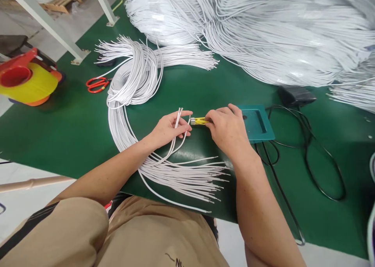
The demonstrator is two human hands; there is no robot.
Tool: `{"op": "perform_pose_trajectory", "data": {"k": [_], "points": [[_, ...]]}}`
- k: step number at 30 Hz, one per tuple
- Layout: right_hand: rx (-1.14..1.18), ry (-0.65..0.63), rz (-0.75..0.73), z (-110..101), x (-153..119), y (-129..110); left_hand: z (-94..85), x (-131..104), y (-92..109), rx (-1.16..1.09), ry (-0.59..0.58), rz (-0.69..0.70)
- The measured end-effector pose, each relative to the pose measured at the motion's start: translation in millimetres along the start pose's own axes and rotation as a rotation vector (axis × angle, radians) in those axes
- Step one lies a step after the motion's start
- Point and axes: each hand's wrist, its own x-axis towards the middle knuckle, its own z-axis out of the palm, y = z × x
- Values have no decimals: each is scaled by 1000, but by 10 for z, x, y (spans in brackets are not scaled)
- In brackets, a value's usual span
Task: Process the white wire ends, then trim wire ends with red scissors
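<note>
My left hand (pixel 168 130) pinches a few white wires (pixel 173 144) in its fingers. One wire's end stands up by the fingertips, and others rise above the hand. Just to the right, my right hand (pixel 230 130) is closed on a small yellow tool (pixel 199 121). Its pale, blocky tip points left, right by the wire end; whether they touch I cannot tell. Its rear part is hidden in my palm. Under my left forearm runs a curved bundle of white wires (pixel 187 177), with many loose ends fanned out to the right near the table's front edge.
Larger masses of white wire (pixel 281 32) cover the back of the green table (pixel 187 87). A teal tray-like device (pixel 267 120) sits beyond my right hand, with black cables (pixel 310 142) looped beside it. Red-handled scissors (pixel 98 84) and a yellow tape roll (pixel 32 85) lie to the left.
</note>
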Motion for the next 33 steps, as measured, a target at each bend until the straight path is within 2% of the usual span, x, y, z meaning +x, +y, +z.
{"op": "perform_pose_trajectory", "data": {"k": [8,16,18,21,23,27,30,33], "points": [[-5,86,-17,38,42,6,17,35,-79,132,60,16],[-27,77,-5,19,21,0,24,29,-115,242,78,31],[-66,112,58,1,-13,2,23,29,-99,212,68,9],[-192,189,257,-2,-57,12,4,39,-80,117,26,-47],[-244,179,323,15,-71,24,-18,45,-72,56,7,-82],[-259,151,307,42,-70,57,-79,39,-67,-7,8,-92],[-207,225,281,9,-61,39,-133,35,-78,-45,16,-39],[24,280,107,-44,-52,-104,-176,48,-102,-86,0,28]]}}
